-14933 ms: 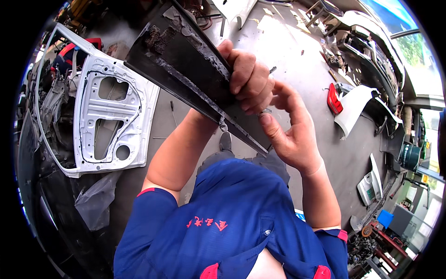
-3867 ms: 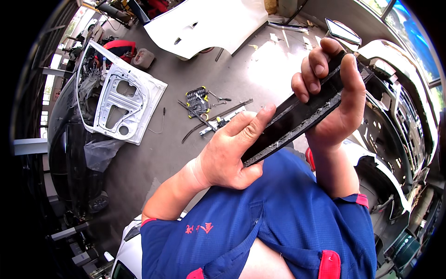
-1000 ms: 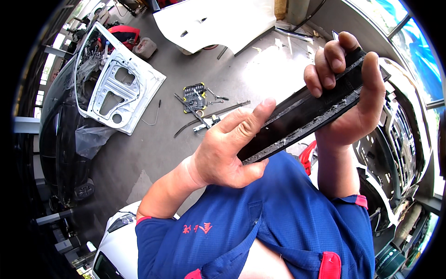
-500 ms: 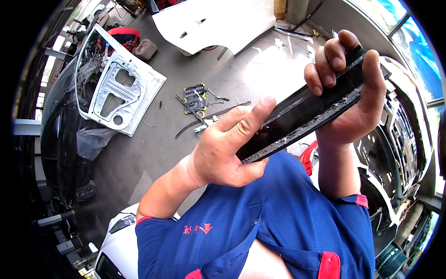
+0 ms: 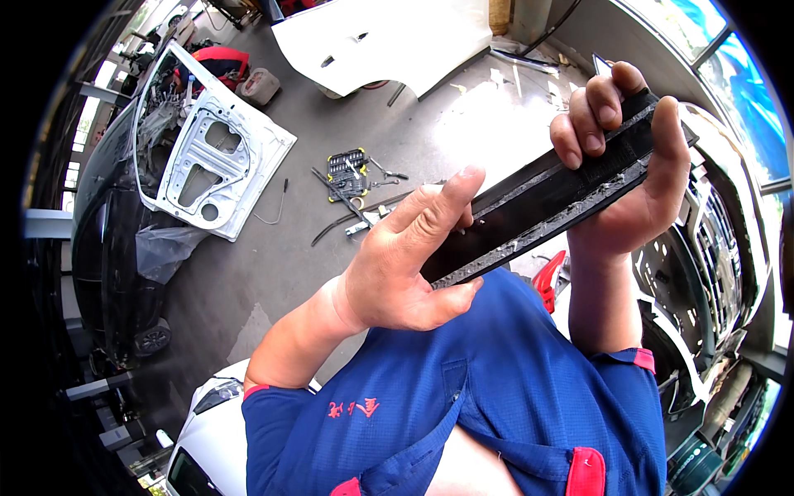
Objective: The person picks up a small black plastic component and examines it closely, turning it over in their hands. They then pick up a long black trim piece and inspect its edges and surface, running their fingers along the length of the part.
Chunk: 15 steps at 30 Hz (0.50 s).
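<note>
The person's left hand (image 5: pixel 393 269) grips the lower end of a black panel (image 5: pixel 533 219), thumb along its near edge. Between the hands the panel slants upward to the right, long, narrow and straight-sided; its dark, smooth middle lies between two rough, crumbly grey bands along the long edges. The right hand (image 5: pixel 627 217) clasps the upper end, fingertips over the far edge, thumb across the near one.

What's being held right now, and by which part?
A long black strip: the left hand holds its lower-left end, the right hand grips it near its upper-right end.
</note>
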{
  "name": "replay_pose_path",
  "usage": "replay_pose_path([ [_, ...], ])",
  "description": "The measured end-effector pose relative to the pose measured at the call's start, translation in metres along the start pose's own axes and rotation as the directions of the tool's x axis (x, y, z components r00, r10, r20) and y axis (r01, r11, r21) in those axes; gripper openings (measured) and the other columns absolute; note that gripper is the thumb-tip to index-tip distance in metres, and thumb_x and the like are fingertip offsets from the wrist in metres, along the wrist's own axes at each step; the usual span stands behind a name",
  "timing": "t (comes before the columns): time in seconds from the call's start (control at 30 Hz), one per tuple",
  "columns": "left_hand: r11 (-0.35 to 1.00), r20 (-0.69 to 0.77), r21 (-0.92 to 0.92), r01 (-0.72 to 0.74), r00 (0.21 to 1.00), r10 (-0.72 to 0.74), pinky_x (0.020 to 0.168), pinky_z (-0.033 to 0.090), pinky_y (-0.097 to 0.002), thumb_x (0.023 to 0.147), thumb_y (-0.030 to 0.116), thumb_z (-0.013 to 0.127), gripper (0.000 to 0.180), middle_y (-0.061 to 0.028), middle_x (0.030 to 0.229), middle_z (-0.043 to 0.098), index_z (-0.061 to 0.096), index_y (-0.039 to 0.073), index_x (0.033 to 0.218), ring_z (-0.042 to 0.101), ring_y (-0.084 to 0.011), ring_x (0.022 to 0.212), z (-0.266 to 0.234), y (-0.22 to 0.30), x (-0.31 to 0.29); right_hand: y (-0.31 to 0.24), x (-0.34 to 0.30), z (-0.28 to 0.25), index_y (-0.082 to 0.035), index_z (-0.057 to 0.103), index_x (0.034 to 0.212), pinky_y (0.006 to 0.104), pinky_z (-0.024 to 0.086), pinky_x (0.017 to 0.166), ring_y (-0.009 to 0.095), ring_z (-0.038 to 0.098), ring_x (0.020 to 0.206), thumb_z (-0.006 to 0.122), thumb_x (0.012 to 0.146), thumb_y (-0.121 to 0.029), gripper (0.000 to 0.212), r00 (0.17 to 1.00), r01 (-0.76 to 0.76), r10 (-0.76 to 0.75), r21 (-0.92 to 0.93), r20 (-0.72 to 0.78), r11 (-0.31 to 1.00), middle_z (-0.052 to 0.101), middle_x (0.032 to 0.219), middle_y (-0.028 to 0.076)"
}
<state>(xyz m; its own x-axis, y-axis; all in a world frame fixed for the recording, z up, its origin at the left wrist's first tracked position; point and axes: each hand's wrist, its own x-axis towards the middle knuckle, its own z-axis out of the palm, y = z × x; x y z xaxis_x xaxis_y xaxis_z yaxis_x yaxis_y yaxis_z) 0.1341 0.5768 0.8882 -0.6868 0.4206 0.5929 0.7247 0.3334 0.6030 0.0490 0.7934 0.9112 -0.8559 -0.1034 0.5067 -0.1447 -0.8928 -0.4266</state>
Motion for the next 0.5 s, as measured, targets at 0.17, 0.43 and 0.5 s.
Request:
replay_pose_path([
  [0.17,0.998,0.014,0.02,0.057,0.998,-0.058,0.077,0.055,-0.0313,0.063,0.007,0.074,0.101,-0.0118,0.1,0.065,0.04,-0.002,0.158,0.063,-0.0201,0.08,0.001,0.004,0.0,0.0,-0.004,0.002,0.007,0.052,0.133,0.028,0.041,0.065,0.014,0.044,0.076,0.046,0.108,-0.036,0.051,1.0,-0.005,0.005,-0.023,-0.006,1.0,0.048,0.094,0.006],
  [0.43,0.991,0.075,0.021,0.131,0.988,-0.133,0.083,0.056,-0.0349,0.067,0.003,0.074,0.092,-0.014,0.105,0.065,0.046,-0.002,0.154,0.064,-0.0249,0.086,-0.005,0.011,0.0,0.004,-0.006,0.003,0.0,0.058,0.128,0.0287,0.042,0.063,0.012,0.044,0.073,0.049,0.108,-0.039,0.045,0.998,0.0,-0.001,-0.022,-0.056,1.0,0.05,0.091,0.004],
  [0.5,0.984,0.065,0.028,0.176,0.982,-0.178,0.083,0.056,-0.0352,0.067,0.003,0.074,0.091,-0.0137,0.104,0.064,0.046,-0.002,0.153,0.064,-0.0253,0.086,-0.003,0.007,0.0,0.001,-0.003,0.001,0.0,0.058,0.128,0.029,0.042,0.063,0.013,0.044,0.073,0.049,0.108,-0.039,0.045,0.998,0.018,-0.019,-0.029,-0.062,0.999,0.05,0.091,0.004],
])
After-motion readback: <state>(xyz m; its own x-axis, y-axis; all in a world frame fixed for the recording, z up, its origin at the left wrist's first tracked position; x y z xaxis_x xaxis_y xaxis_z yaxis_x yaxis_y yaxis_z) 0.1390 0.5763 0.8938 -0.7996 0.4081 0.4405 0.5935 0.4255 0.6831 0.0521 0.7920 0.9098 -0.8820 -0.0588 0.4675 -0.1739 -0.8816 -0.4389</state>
